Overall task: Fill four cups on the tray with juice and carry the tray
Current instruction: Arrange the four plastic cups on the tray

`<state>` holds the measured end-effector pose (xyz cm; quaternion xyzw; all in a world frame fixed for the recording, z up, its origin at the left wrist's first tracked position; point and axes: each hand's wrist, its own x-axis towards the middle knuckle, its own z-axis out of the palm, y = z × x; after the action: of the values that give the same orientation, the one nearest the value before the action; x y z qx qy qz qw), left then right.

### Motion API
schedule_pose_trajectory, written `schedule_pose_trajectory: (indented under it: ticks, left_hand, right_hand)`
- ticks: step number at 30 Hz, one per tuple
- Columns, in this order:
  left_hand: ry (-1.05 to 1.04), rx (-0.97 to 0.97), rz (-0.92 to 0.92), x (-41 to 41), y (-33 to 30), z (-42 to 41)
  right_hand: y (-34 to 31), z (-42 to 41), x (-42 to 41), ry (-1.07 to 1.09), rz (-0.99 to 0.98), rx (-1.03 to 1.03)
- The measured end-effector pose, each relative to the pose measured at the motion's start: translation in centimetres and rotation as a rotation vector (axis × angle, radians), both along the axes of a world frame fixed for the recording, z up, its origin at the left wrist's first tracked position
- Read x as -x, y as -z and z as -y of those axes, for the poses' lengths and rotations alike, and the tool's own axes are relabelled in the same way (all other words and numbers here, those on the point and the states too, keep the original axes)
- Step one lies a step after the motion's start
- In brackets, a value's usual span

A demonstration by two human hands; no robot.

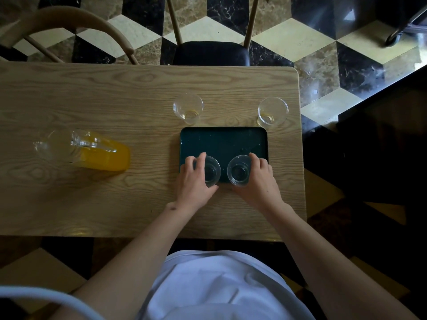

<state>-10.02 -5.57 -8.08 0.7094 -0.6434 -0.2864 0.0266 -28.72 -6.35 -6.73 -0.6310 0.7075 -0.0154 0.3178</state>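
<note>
A dark green tray [223,142] lies on the wooden table. Two clear plastic cups stand on its near edge. My left hand [194,181] grips the left cup [211,170], and my right hand [258,179] grips the right cup [239,169]. Both cups look empty. Two more clear cups stand on the table just beyond the tray, one at its far left [188,108] and one at its far right [272,112], each with a trace of yellowish liquid at the bottom. A glass pitcher [85,150] of orange juice stands to the left.
The wooden table [115,100] ends close to the right of the tray. A black-seated chair [210,53] stands at the far side and a curved wooden chair back [69,24] at the far left. Patterned marble floor surrounds the table.
</note>
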Motion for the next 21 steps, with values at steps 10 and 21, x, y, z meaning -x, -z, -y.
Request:
schedule_pose_trajectory:
  ticks: [10,21]
  left_hand:
    - [0.004,-0.053,0.031,-0.64,-0.57,0.68]
    - [-0.01,-0.072,-0.074,-0.65,-0.59,0.44]
  right_hand:
    - [-0.25,0.06,0.03,-0.011,0.012,-0.018]
    - [0.03,0.01,-0.06,-0.002,0.028,-0.017]
